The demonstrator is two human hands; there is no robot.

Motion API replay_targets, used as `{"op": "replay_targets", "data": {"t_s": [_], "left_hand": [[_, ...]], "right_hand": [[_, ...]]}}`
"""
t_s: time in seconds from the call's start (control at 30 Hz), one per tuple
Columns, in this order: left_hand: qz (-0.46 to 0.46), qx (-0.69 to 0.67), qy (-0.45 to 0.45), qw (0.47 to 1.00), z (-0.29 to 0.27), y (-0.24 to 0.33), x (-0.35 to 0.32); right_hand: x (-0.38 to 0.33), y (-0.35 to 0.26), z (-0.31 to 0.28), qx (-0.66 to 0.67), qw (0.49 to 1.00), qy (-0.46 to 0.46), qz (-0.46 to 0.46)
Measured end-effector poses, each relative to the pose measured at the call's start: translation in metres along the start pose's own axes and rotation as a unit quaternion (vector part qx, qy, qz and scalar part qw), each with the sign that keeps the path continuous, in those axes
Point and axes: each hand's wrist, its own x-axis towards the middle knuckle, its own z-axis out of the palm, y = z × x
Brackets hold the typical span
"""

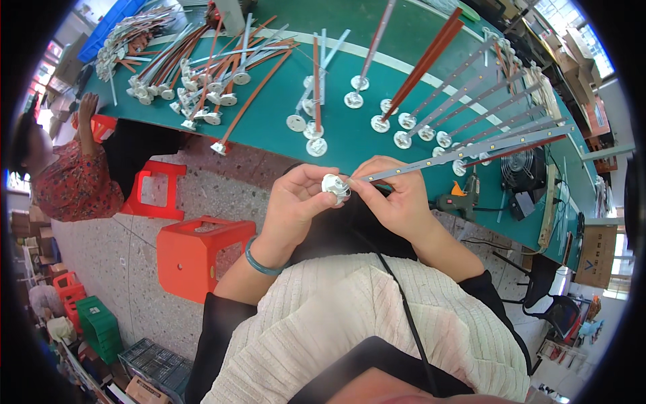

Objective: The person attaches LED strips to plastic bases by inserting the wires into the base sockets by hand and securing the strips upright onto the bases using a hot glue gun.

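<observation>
In front of my body, my left hand (296, 195) pinches a round white plastic base (334, 189) between thumb and fingers. My right hand (393, 198) grips the near end of a narrow LED strip (464, 155) just where it meets that base. The strip is pale grey with small yellowish LEDs and points off to the right over the table. Whether it is fixed to the base is hidden by my fingertips. Beyond my hands, several similar strips stand on round white bases, among them one with a brown strip (420, 67) and one at the middle (316, 145).
A green table (269, 138) curves across the far side. Piles of strips with bases (202, 81) lie on its left. A glue gun (461, 198) and a black fan (523, 168) are at the right. Red stools (195, 256) stand left, where another person (74, 168) sits.
</observation>
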Motion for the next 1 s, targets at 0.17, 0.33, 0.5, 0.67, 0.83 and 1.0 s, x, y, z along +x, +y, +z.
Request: {"op": "replay_targets", "data": {"t_s": [0.17,0.33,0.5,0.67,0.83,1.0], "left_hand": [[0.018,-0.061,0.019,0.998,-0.025,-0.007,-0.004],[0.133,-0.115,0.133,0.975,-0.080,0.017,0.014],[0.272,0.226,0.304,0.885,-0.148,0.090,0.082],[0.293,0.566,0.374,0.674,-0.154,0.112,0.131],[0.337,0.614,0.101,0.706,-0.101,0.039,0.114],[0.266,0.642,0.052,0.717,-0.106,-0.014,0.114]], "right_hand": [[0.022,0.001,0.021,0.019,0.999,-0.036,0.022],[0.073,0.022,0.039,-0.013,0.990,-0.121,0.066],[0.113,0.080,0.016,-0.202,0.972,-0.040,0.111],[0.136,0.112,0.032,-0.404,0.886,-0.089,0.210],[0.133,0.123,0.030,-0.186,0.911,-0.107,0.352],[0.132,0.119,0.021,-0.026,0.932,-0.086,0.351]]}}
